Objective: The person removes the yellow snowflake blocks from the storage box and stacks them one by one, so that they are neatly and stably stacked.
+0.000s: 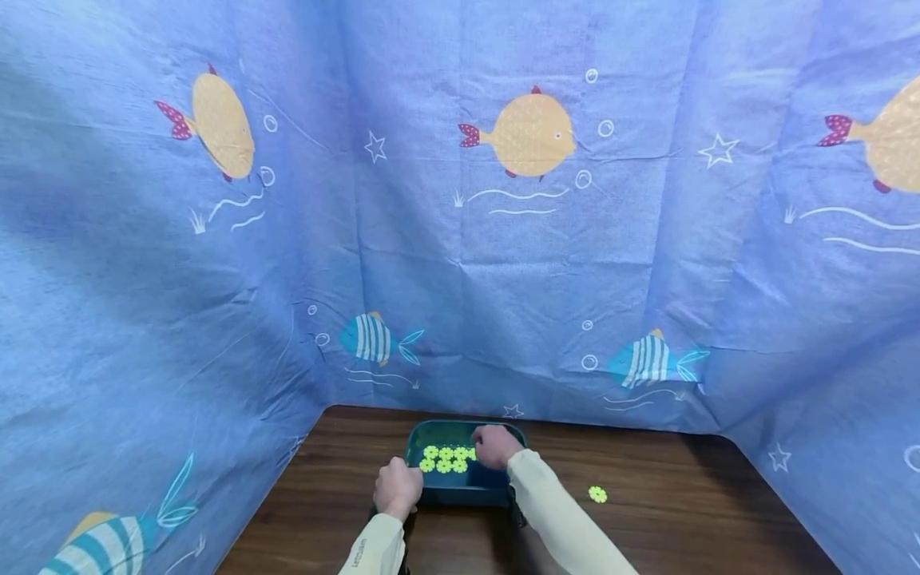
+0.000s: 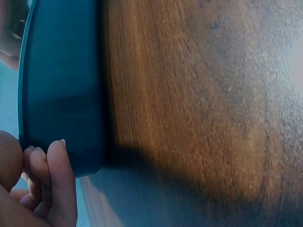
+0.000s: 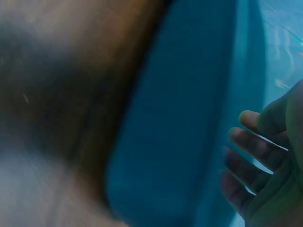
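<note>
A dark teal tray (image 1: 467, 497) sits on the table, holding several yellow-green flower-shaped pieces (image 1: 446, 454) in two rows. My left hand (image 1: 398, 485) pinches its near left rim; in the left wrist view, the thumb and curled fingers (image 2: 61, 175) are on either side of the wall. My right hand (image 1: 496, 447) is over the tray's right part, beside the end of the upper row, partly covering a piece there. In the right wrist view its thumb and index fingertips (image 3: 248, 118) are close together past the rim; whether they pinch a piece is hidden.
One loose yellow-green flower-shaped piece (image 1: 597, 494) lies on the brown wooden table (image 1: 690, 495), right of the tray and the right forearm. A blue curtain with printed fish (image 1: 532, 263) surrounds the table at the back and sides.
</note>
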Motion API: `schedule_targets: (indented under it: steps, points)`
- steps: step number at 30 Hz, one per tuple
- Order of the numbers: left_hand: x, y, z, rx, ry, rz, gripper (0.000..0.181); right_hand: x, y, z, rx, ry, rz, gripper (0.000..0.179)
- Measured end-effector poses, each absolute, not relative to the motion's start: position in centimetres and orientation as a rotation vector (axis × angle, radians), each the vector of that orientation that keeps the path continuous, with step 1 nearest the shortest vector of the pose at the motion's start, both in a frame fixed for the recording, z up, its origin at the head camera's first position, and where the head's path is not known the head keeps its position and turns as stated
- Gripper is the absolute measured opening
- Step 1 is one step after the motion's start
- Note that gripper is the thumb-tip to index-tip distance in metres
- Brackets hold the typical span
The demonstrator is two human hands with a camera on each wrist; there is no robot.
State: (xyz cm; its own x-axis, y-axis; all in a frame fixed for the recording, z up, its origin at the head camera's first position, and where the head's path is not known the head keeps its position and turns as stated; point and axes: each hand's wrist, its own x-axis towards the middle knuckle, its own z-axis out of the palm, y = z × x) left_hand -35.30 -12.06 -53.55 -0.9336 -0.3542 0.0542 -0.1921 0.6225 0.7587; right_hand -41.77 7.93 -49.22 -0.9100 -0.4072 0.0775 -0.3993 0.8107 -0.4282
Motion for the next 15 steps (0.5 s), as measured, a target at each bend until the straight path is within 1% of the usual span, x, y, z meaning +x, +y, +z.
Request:
schedule_targets:
  steps: [4, 8, 15]
  points:
    - [-35.2, -11.8, -53.6, 0.447, -2.657, -1.204, 0.018, -40.8, 6.7, -51.0, -0.656, 2.942, -0.588, 0.037]
    - [-35.1, -11.6, -53.6, 0.465, -2.667, -1.201, 0.018, -39.9, 6.0, -51.7, -0.629, 2.912, -0.521, 0.039]
    - [-35.2, -11.7, -53.7, 0.487, -2.659, -1.215, 0.017, -39.0, 5.4, -51.7, -0.435, 2.86, -0.525, 0.044]
